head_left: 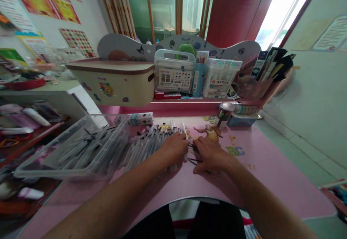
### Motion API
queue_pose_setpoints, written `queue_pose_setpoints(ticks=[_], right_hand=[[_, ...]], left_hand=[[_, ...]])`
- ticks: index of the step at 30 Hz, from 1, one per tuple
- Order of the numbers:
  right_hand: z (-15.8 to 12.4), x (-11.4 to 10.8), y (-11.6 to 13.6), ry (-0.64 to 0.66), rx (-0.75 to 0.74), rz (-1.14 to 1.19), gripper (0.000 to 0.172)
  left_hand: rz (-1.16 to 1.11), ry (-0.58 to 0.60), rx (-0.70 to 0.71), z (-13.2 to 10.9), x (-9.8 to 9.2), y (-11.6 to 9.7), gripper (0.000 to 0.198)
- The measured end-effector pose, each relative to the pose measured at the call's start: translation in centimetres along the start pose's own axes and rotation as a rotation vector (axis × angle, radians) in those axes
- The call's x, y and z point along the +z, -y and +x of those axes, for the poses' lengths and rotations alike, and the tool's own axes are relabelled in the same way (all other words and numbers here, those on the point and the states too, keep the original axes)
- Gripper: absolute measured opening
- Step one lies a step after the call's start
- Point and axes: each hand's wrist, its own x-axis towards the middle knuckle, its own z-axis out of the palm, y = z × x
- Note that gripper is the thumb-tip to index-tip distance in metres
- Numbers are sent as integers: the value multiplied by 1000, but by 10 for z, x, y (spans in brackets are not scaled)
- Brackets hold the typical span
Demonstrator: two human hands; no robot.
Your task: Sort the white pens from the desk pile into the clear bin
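Observation:
My left hand (175, 148) lies over the right end of a row of clear, grey-white pens (146, 143), its fingers curled together around a white pen (184, 129). Just to the right, my right hand (210, 154) is low over the pink desk, thumb and fingers apart. Several thin dark sticks (193, 161), which look like pen refills, lie under and beside its fingers; I cannot make out any firm grip on them. To the left, a clear plastic bin (67, 172) contains many more such pens.
A small white box (141, 118) lies behind the pens. The desk shelf bears a cream lidded box (121, 85), marker cases (175, 71) and a pen holder (255, 87). A jar (225, 114) stands at the back right. The desk's curved front edge (195, 197) is near my lap.

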Motion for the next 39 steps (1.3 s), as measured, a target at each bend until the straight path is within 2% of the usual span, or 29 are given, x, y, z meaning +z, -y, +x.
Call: queue_pose_setpoints(ticks=[4,10,17,22,26,31,34,39], right_hand=[[5,-3,-4,35,49,38,44],[8,-3,-6,-4,60,-6,21],[9,2,6,-47,111,-126,20],[6,1,12,-34,128,-112,21],[7,4,14,-11,159,-125,19],[9,15,14,-50,159,-188,23],[10,20,15,-71,176,-192,23],[12,17,13,-67,191,-187,23]], left_hand=[[-21,-25,-33,6,-3,0,19],[-56,-5,-225,31,-14,-7,24],[-52,-17,-453,68,-8,-8,31],[-110,-30,-546,80,-6,-5,39],[-207,-70,-550,74,-8,-4,39],[-413,-221,-549,59,-15,0,21],[-617,-288,-571,52,-17,3,9],[-1015,-345,-617,37,-17,-3,9]])
